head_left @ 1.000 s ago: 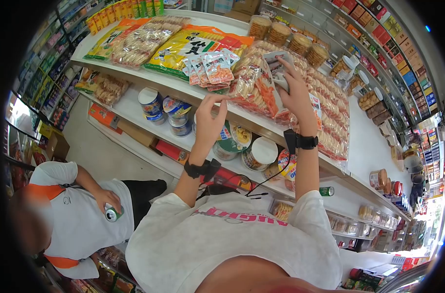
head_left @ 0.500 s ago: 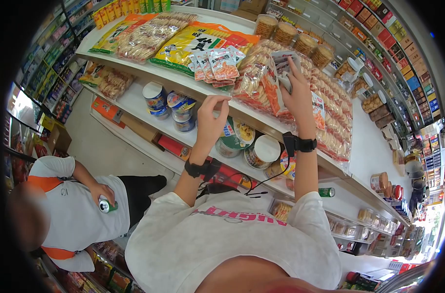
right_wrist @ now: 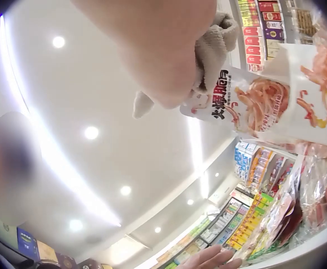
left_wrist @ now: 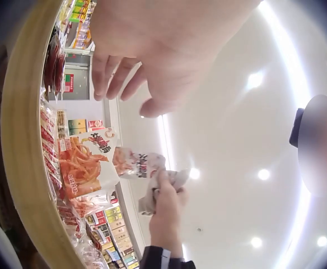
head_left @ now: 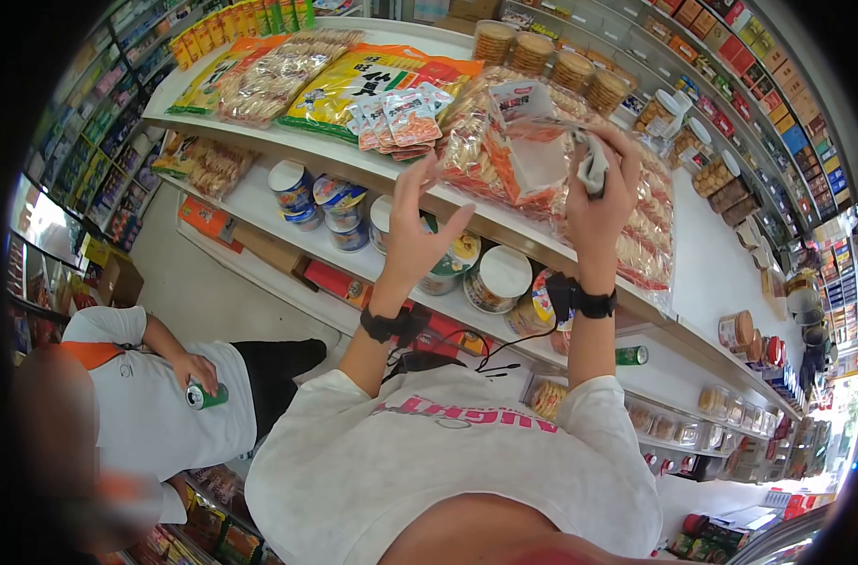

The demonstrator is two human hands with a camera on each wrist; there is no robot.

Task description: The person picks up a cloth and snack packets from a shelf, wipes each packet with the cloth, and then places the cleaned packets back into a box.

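My right hand (head_left: 606,202) grips a crumpled grey cloth (right_wrist: 216,47) over the display shelf. A small printed snack packet (left_wrist: 132,162) extends from the same hand toward an open snack box (left_wrist: 88,159). The box, white with orange strips pictured on it, stands tilted on bagged crackers (head_left: 466,141), its inside facing up in the head view. My left hand (head_left: 419,240) hovers by the shelf's front edge, fingers apart and holding nothing. Just beyond it lies a pile of small snack packets (head_left: 405,122) like the one in my right hand.
Large yellow snack bags (head_left: 363,89) and more bagged crackers (head_left: 278,75) cover the shelf's left part. Cookie jars (head_left: 532,52) line the back. Instant noodle tubs (head_left: 499,278) stand on the level below. Another person (head_left: 165,395) holding a green can (head_left: 208,395) is at the left.
My right hand has moved right and slightly toward me, bringing the grey cloth into view. The box's open inside now shows. My left fingers have spread from a loose curl.
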